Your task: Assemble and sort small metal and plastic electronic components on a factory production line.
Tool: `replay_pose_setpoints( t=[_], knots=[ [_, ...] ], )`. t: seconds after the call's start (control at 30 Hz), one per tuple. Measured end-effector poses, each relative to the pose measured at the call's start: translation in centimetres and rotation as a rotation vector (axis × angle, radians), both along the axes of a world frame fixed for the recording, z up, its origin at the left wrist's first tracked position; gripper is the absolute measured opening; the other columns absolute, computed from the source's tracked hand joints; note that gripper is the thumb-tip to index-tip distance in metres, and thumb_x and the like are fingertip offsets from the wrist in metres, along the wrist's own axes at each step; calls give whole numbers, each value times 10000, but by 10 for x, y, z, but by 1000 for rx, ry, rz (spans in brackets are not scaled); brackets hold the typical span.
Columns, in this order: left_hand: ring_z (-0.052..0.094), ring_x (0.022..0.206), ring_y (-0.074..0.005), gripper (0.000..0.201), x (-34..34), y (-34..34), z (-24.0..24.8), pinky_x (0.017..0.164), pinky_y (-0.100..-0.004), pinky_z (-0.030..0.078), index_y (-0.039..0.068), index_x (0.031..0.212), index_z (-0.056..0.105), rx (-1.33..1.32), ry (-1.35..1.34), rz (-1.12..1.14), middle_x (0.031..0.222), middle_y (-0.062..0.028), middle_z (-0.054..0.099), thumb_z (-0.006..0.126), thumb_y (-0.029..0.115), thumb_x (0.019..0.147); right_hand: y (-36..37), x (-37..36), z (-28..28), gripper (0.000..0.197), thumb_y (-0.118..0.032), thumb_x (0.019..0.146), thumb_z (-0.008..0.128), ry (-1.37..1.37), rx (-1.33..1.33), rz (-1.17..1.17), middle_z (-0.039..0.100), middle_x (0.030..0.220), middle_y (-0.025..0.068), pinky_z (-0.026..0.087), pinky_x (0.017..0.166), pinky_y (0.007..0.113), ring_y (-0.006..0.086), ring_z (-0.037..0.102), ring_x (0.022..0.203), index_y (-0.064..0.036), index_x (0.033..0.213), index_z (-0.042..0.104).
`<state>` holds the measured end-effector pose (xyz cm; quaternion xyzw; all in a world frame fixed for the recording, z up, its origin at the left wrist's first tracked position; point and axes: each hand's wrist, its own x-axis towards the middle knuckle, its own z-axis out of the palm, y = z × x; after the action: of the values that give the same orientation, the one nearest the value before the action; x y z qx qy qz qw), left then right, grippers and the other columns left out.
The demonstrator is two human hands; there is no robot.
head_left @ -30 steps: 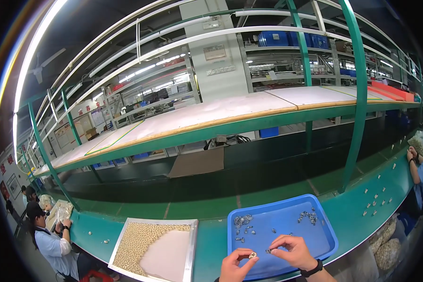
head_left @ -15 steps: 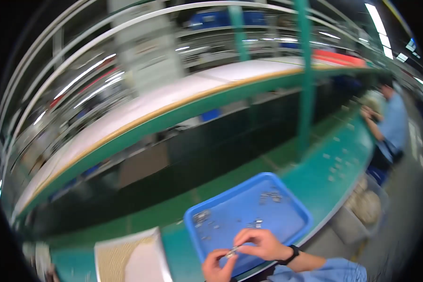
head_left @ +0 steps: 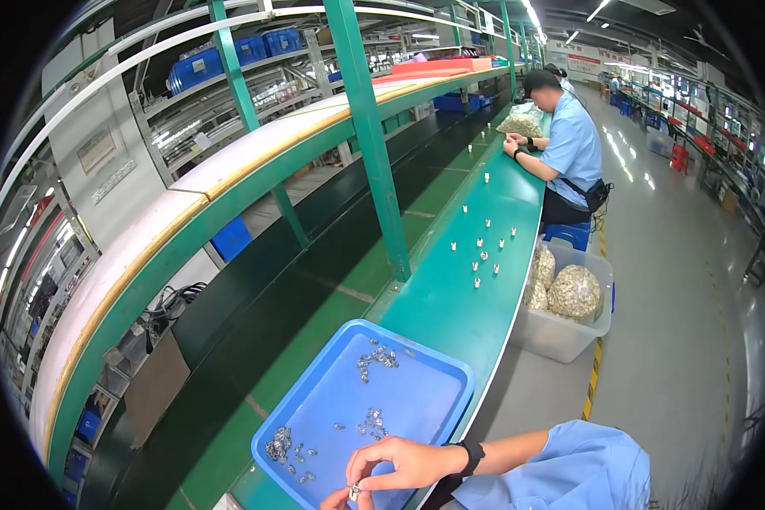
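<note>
Both of my hands meet over the near edge of a blue plastic tray (head_left: 438, 361). Thumb and forefinger of my right hand (head_left: 404, 463), with a black band on the wrist, pinch a small shiny metal part (head_left: 354, 491). My left hand (head_left: 338, 500), mostly cut off by the lower edge, grips the same part from the other side. In the tray lie loose metal parts: a heap (head_left: 278, 444) at the left, a cluster (head_left: 371, 422) near the middle and another group (head_left: 378, 359) toward the far side.
Small whitish parts (head_left: 484, 255) stand scattered along the green bench (head_left: 425, 297). Beyond sits a co-worker (head_left: 569, 144) in a blue shirt, by a bag of parts (head_left: 523, 119). A clear bin (head_left: 552, 336) with filled bags stands on the floor. A green post (head_left: 370, 144) rises behind the bench.
The view has swung toward the right, so the tray, hands and co-worker appear farther left. The blur is gone. Both hands still hold the small metal part.
</note>
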<state>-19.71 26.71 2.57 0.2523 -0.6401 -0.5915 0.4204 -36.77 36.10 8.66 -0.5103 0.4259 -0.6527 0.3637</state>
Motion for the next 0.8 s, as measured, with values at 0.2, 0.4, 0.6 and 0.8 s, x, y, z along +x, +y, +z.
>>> replay_pose_setpoints(
  t=[0.2, 0.4, 0.6, 0.8],
  knots=[
    [664, 907, -190, 270, -7, -8, 14, 825, -334, 543, 8, 1162, 644, 70, 6, -5, 976, -120, 715, 758, 137, 955, -7, -6, 3, 87, -77, 988, 652, 98, -36, -66, 707, 1024, 74, 552, 882, 348, 198, 700, 949, 1, 1028, 653],
    [667, 963, -214, 275, -11, -12, 10, 888, -359, 549, -2, 1214, 612, -45, -4, -31, 1060, -156, 700, 716, 106, 984, -11, -9, 3, 84, -66, 972, 656, 134, -79, -148, 695, 1009, 93, 552, 859, 355, 239, 695, 926, 3, 1020, 646],
    [654, 1006, -224, 226, -5, -16, 0, 922, -372, 543, -20, 1206, 607, -113, 17, -46, 1160, -177, 665, 670, 41, 998, -12, -4, 2, 80, -52, 958, 658, 141, -104, -142, 680, 1016, 108, 547, 845, 371, 257, 683, 940, 5, 1012, 640],
    [627, 970, -209, 216, -19, -14, 6, 889, -336, 525, -27, 1106, 611, -82, 185, -17, 1084, -144, 653, 719, -8, 920, -18, -16, 9, 96, -3, 932, 682, 129, -108, -150, 701, 1051, 129, 568, 833, 366, 277, 705, 953, -1, 1026, 662]
  ],
)
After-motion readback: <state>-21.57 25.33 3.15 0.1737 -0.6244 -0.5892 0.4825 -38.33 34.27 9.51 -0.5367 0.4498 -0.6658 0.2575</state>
